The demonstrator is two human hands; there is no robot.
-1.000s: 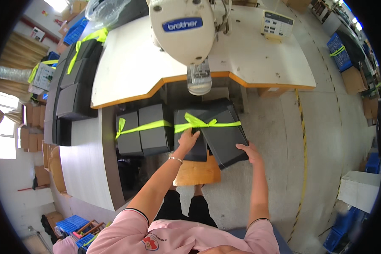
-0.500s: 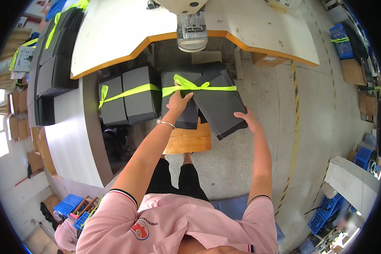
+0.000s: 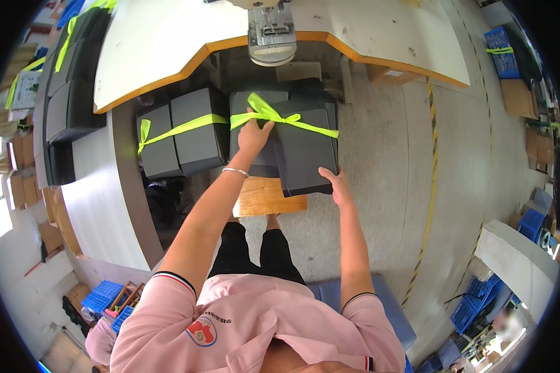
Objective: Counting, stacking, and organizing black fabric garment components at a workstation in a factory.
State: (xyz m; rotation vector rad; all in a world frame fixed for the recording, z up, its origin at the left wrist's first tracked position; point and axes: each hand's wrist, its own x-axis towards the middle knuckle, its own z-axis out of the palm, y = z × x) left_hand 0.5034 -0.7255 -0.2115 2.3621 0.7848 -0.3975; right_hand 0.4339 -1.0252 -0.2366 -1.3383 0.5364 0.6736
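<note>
A white sewing-machine table (image 3: 168,43) with an orange-brown edge spans the area beyond the left hand (image 3: 252,138) and the right hand (image 3: 336,185); a grey-topped cabinet (image 3: 93,205) stands well to the left of the left hand, and a pile of dark grey blocks (image 3: 74,112) rises farther left and ahead of that hand; a yellow-and-black floor stripe (image 3: 434,155) runs well to the right of the right hand.

Just left of the left hand sits a tied pair of dark grey box-like bundles (image 3: 199,127), side by side; under the left hand lies the left bundle (image 3: 267,163) of a second pair, while the right bundle (image 3: 305,158) overlaps it between the two hands, reaching to the right hand; the right hand grips this bundle at its near right edge, thumb laid on the top face, the other fingers mostly hidden.

A wooden stool top (image 3: 270,200) shows nearer the body, below the left hand; the machine's metal working end (image 3: 272,46) hangs beyond the left hand; a lime-green ribbon (image 3: 317,128), knotted in a bow, crosses the second pair at the left hand's fingertips; that hand's thumb stands apart from its fingers, which touch the ribbon, though I cannot tell whether they pinch it; a thin bracelet (image 3: 236,171) circles the left wrist.
</note>
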